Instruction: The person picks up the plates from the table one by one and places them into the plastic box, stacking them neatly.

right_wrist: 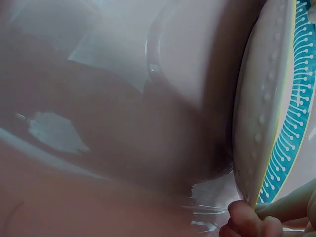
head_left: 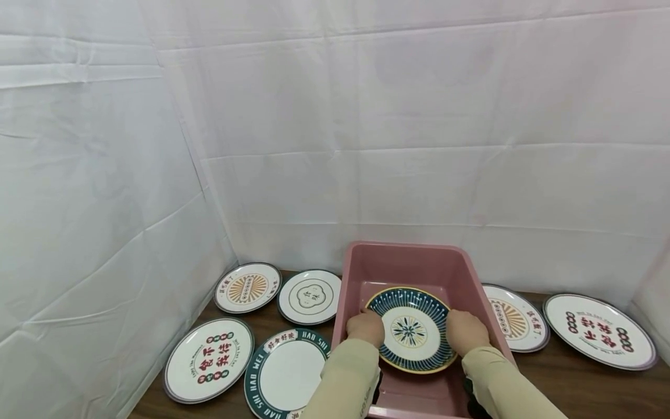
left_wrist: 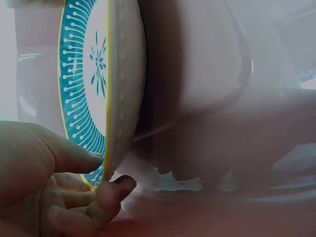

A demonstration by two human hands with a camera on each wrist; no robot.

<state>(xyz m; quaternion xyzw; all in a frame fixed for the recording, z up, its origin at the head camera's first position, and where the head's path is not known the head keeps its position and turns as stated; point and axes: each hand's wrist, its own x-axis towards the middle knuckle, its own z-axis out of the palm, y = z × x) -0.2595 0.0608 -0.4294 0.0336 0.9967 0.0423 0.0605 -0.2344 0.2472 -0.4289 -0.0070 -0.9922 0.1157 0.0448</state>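
A round plate (head_left: 410,330) with a blue patterned band, a yellow edge and a flower in its white middle is inside a pink plastic basin (head_left: 405,256). On its left side my left hand (head_left: 365,327) pinches the rim, thumb above and fingers below, as the left wrist view shows on the plate (left_wrist: 126,74). My right hand (head_left: 466,331) grips the opposite rim; its curled fingers show at the plate's underside (right_wrist: 261,98) in the right wrist view. Whether the plate's base touches the basin floor I cannot tell.
Left of the basin, several printed white plates lie on the brown table (head_left: 555,381), among them a green-rimmed plate (head_left: 290,372) and a red-lettered plate (head_left: 209,361). At right lie a sunburst plate (head_left: 515,320) and an oval plate (head_left: 599,331). White cloth (head_left: 419,116) hangs behind.
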